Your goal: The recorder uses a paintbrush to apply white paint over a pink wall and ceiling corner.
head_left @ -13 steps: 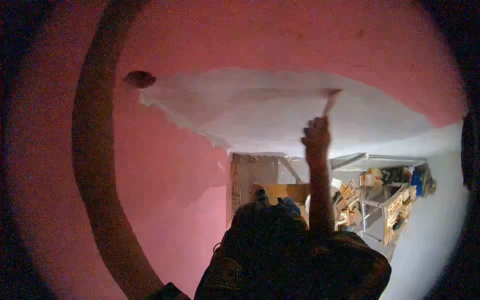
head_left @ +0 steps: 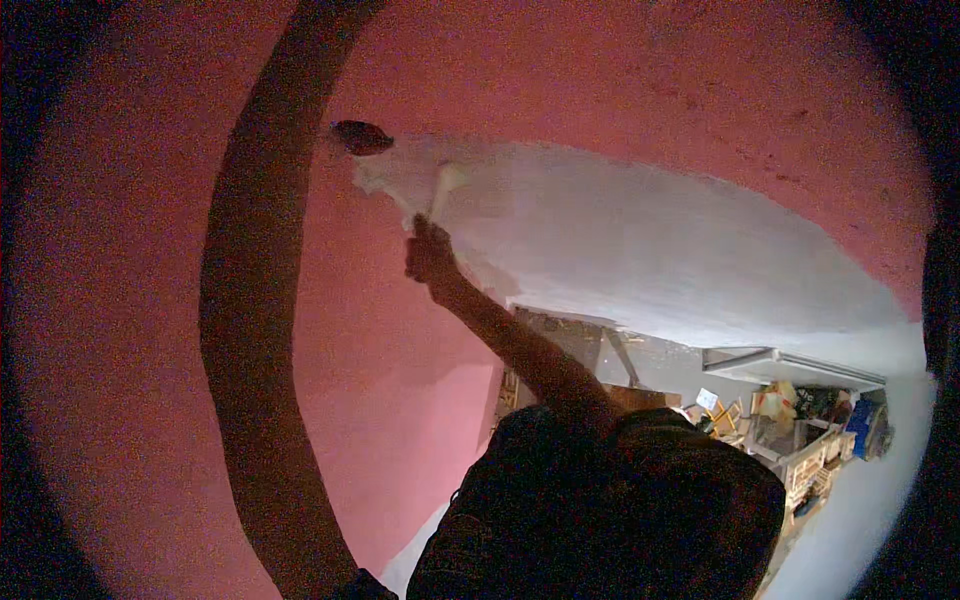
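Note:
My right hand [head_left: 430, 252] is closed around the handle of a paintbrush [head_left: 444, 187], whose pale head meets the upper left part of a whitish coated area [head_left: 660, 230]. Pink wall surface [head_left: 560, 70] surrounds that area above and to the left, with a ragged border between the two. Close to the brush, up and to its left, is a dark oval spot or hole [head_left: 363, 138]. My left arm [head_left: 262, 260] reaches up along the left side and passes out of the top of the picture, so my left hand is hidden.
Far below at the right stand wooden frames or furniture [head_left: 810, 465], beside bags and bundles [head_left: 780, 402] and a blue item [head_left: 862, 428]. A pale ledge [head_left: 790, 368] runs above them. A white wall [head_left: 850, 530] rises at the right.
My right hand has swept the paintbrush left across the whitish area, from its right part toward the dark spot. The whole view has shifted, and my left arm appears farther right.

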Action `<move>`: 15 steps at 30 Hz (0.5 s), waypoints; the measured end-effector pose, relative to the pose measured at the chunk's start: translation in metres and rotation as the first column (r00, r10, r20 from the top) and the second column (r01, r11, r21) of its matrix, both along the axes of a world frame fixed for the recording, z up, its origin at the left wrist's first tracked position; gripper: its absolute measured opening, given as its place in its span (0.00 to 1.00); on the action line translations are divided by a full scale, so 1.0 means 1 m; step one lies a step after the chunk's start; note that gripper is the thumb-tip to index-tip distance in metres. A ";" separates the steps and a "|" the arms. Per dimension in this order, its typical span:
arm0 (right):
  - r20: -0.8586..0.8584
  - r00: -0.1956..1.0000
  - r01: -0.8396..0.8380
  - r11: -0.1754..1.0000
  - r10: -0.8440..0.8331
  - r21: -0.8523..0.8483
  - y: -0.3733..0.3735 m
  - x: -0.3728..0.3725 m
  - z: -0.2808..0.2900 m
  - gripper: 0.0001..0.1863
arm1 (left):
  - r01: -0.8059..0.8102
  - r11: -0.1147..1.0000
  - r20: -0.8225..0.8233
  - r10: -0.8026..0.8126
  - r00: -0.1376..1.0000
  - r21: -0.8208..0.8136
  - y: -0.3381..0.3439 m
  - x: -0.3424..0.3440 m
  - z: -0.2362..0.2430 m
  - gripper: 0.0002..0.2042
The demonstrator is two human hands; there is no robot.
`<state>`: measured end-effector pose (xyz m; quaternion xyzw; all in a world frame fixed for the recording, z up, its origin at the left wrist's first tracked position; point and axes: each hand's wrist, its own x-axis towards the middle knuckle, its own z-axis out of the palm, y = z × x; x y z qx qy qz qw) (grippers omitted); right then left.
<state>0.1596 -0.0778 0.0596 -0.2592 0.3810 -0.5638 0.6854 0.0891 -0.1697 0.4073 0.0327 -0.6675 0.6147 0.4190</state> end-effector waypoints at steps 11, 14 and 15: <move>-0.023 0.739 -0.654 0.707 0.674 -0.268 -0.072 -0.016 -0.006 0.09 | 0.028 0.984 -0.030 -0.023 0.999 0.174 -0.006 0.014 -0.001 0.18; -0.164 0.855 -0.519 0.811 0.492 -0.272 -0.053 -0.066 0.001 0.11 | 0.017 0.980 -0.026 -0.012 1.000 0.197 -0.008 0.020 -0.002 0.17; -0.255 0.868 -0.476 0.860 0.426 -0.183 -0.044 -0.090 0.003 0.12 | -0.001 0.964 -0.049 0.014 0.999 0.266 -0.009 0.020 -0.004 0.17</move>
